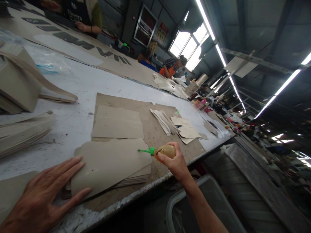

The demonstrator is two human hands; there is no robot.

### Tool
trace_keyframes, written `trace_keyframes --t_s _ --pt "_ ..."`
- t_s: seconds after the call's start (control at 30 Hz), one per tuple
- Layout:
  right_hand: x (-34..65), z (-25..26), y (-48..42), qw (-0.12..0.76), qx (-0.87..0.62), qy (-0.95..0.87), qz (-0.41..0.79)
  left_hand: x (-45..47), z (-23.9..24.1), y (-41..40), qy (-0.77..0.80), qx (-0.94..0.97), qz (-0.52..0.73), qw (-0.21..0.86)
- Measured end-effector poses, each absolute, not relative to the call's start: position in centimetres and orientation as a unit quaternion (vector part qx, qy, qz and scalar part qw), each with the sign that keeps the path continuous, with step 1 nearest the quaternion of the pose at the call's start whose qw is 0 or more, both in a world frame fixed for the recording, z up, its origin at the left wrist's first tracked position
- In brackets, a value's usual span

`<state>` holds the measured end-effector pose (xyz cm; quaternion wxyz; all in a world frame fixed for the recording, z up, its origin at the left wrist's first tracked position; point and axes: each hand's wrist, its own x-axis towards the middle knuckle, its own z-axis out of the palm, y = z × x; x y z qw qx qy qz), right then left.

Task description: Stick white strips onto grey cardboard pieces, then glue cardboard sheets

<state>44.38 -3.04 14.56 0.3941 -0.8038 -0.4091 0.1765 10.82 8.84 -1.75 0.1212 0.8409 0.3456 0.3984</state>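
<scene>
My right hand (pixel 176 161) is wrapped round a squeeze bottle (pixel 166 151) of amber liquid with a long green nozzle. The nozzle tip is over the right end of a grey-beige cardboard sheet (pixel 111 161), the top one of a stack. Whether the tip touches the sheet I cannot tell. At the stack's left end, my left hand (pixel 51 187) lies with fingers stretched and apart, fingertips on the sheet's edge. Behind the stack lies another flat cardboard piece (pixel 118 123). Both rest on a larger brown board (pixel 148 129) on the white table.
Strips of pale card (pixel 164 121) and small card pieces (pixel 187 131) lie further right. Stacked cardboard (pixel 21 129) and a box-like bundle (pixel 19 77) stand at left. A grey plastic bin (pixel 206 194) sits below the table edge. People work across the table (pixel 80 74).
</scene>
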Motion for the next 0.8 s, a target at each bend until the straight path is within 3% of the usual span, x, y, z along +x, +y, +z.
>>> trace_keyframes --t_s 0.2,0.47,0.8 --pt "44.5 15.6 -4.9 0.381 -0.816 -0.403 0.166 11.0 -1.6 8.6 0.347 0.843 0.394 0.111" --pt "42.5 15.7 -5.8 0.483 -0.77 -0.349 0.227 11.1 0.2 7.4 0.329 0.876 0.346 0.072" --pt "37.3 15.0 -2.0 0.444 -0.721 -0.425 0.322 11.2 0.8 7.2 0.306 0.887 0.344 0.043"
